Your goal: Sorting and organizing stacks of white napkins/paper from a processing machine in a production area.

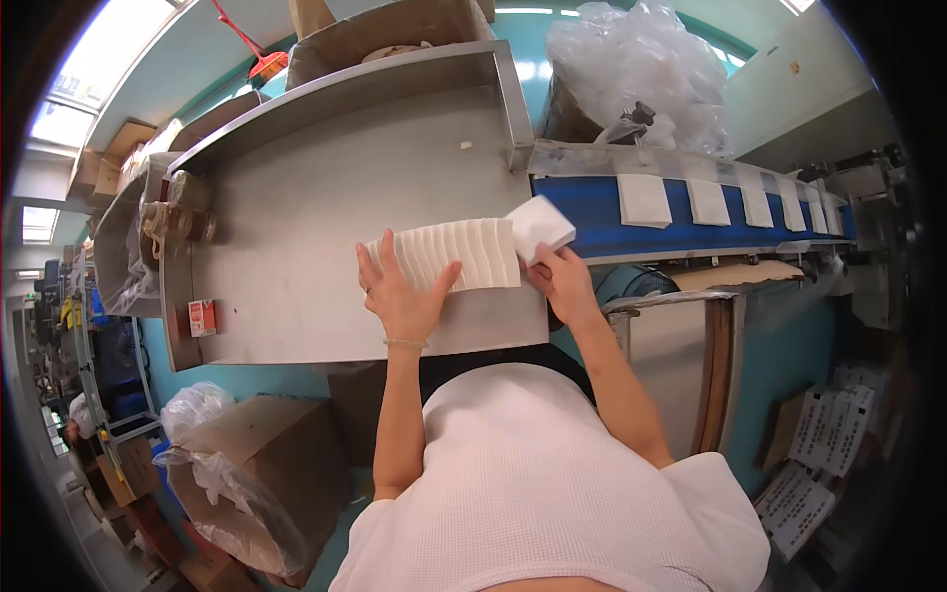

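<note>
A row of folded white napkins (pixel 459 255) lies on the steel table, its pleat-like edges standing side by side. My left hand (pixel 404 301) rests at the row's left end with fingers spread, the thumb against its near side. At the right end, my right hand (pixel 564 281) pinches a small stack of white napkins (pixel 542 229) by its near edge. That stack is tilted and touches or nearly touches the row, close to where the belt begins. Several more folded napkins (pixel 644 201) lie spaced out along the blue conveyor belt (pixel 587 212).
Raised rims edge the steel table (pixel 296 217). A small red-and-white box (pixel 202 318) sits at its left corner. Beyond stand an open cardboard box (pixel 390 35) and a clear plastic bag (pixel 641 69). A plastic-lined carton (pixel 266 474) is on the floor at left.
</note>
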A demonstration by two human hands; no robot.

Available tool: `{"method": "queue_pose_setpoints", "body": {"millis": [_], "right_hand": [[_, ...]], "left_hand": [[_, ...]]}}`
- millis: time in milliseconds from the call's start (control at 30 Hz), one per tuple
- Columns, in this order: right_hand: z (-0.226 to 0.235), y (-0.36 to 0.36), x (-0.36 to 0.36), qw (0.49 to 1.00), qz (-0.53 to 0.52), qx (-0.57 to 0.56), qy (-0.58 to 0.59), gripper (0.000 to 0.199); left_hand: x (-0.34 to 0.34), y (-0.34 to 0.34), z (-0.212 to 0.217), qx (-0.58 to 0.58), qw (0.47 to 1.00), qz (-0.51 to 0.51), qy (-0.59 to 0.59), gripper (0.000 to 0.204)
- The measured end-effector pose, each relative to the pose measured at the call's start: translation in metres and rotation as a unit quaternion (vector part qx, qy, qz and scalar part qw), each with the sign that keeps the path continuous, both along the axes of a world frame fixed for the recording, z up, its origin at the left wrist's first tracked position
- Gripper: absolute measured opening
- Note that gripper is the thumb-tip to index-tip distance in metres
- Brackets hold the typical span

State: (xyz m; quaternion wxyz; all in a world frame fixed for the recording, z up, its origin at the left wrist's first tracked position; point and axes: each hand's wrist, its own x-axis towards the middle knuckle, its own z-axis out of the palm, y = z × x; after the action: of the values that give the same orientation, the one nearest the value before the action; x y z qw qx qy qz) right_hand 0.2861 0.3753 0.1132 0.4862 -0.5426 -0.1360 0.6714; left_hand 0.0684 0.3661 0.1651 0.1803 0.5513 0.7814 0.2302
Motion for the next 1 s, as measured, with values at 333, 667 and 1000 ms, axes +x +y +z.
{"method": "queue_pose_setpoints", "body": {"millis": [333, 667, 1000], "right_hand": [[0.008, 0.002, -0.018, 0.979, 0.155, 0.071, -0.116, 0.037], [0.013, 0.011, -0.009, 0.979, 0.126, 0.016, -0.156, 0.055], [0.012, -0.006, -0.041, 0.99, 0.122, -0.038, -0.064, 0.037]], "left_hand": [[0.044, 0.0, -0.002, -0.013, 0.992, -0.022, 0.124, 0.115], [0.032, 0.004, -0.003, -0.013, 0.998, -0.039, 0.055, 0.102], [0.027, 0.013, -0.005, 0.0, 0.994, -0.064, 0.086, 0.107]]}}
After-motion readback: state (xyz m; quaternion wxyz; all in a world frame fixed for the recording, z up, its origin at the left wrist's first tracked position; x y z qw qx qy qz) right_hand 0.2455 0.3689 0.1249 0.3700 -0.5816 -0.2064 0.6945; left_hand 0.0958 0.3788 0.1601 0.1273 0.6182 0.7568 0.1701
